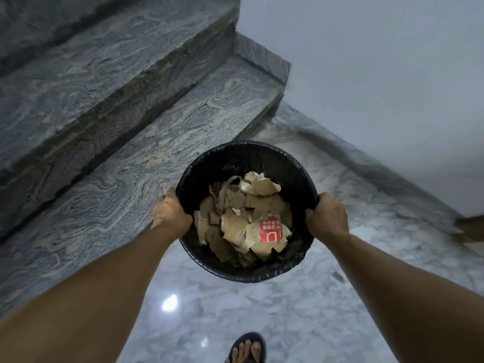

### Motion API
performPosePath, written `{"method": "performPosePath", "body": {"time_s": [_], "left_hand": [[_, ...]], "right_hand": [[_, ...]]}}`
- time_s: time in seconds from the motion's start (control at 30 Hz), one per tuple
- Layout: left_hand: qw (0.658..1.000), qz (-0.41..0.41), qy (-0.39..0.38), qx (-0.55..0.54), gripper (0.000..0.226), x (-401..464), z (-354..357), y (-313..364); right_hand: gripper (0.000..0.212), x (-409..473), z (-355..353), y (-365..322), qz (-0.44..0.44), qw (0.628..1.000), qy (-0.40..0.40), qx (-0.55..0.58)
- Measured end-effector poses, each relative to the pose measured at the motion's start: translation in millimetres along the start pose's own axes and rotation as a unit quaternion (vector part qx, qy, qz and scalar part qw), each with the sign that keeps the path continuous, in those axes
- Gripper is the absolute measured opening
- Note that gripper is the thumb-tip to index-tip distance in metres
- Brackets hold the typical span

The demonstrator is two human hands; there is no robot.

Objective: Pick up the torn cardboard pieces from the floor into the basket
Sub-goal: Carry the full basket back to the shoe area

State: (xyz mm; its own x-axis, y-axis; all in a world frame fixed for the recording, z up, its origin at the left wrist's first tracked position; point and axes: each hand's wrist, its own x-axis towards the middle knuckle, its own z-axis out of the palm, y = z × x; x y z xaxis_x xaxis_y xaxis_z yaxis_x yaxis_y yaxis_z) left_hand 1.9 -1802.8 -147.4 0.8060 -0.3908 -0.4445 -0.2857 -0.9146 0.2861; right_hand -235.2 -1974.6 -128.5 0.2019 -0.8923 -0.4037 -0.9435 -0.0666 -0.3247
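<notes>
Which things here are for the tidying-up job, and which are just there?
For the job:
- basket, black-lined
- torn cardboard pieces piled inside it
- left hand and right hand, each gripping the rim

Just there:
- grey stone steps
- marble floor
- sandalled foot
- brown object at right edge, unclear

Black lined basket (296, 174), upright, full w/ torn brown cardboard pieces (243, 221), one red-printed.

Matt torn cardboard pieces (246, 218) fill a black plastic-lined basket (293, 169) above glossy marble floor (327, 310).
</notes>
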Motion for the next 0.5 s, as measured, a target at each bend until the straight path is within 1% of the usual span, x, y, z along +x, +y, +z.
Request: {"method": "performPosePath", "body": {"time_s": [0.07,0.13,0.23,0.27,0.3,0.33,0.37,0.4,0.43,0.47,0.5], "left_hand": [[1.000,0.002,-0.015,-0.007,0.049,-15,-3,17],[0.999,-0.003,-0.025,-0.041,0.045,-32,-10,39],[0.990,-0.038,-0.031,-0.136,0.045,-60,-25,76],[0.982,-0.059,-0.038,-0.175,0.051,-72,-31,89],[0.976,-0.066,-0.037,-0.206,0.061,-89,-35,105],[0.967,-0.084,-0.040,-0.236,0.071,-98,-38,116],[0.964,-0.081,-0.034,-0.251,0.076,-118,-41,133],[0.959,-0.084,-0.035,-0.268,0.078,-129,-43,142],[0.958,-0.070,-0.031,-0.275,0.077,-150,-46,157],[0.954,-0.065,-0.038,-0.291,0.076,-166,-48,167],[0.950,-0.050,-0.039,-0.305,0.075,-185,-50,179]], "right_hand": [[0.025,-6,-21,13,0.023,1.000,0.008,0.000],[0.026,-16,-46,29,0.060,0.998,0.017,0.018],[0.024,-35,-86,54,0.131,0.987,0.057,0.078],[0.022,-43,-99,61,0.163,0.978,0.075,0.110],[0.020,-55,-116,73,0.193,0.965,0.098,0.149],[0.026,-62,-125,76,0.216,0.952,0.110,0.187],[0.036,-77,-144,89,0.248,0.931,0.132,0.233],[0.051,-85,-155,91,0.272,0.911,0.148,0.273],[0.065,-99,-173,104,0.308,0.882,0.172,0.314],[0.075,-113,-189,111,0.335,0.856,0.183,0.350],[0.079,-128,-207,125,0.353,0.837,0.202,0.367]]}}
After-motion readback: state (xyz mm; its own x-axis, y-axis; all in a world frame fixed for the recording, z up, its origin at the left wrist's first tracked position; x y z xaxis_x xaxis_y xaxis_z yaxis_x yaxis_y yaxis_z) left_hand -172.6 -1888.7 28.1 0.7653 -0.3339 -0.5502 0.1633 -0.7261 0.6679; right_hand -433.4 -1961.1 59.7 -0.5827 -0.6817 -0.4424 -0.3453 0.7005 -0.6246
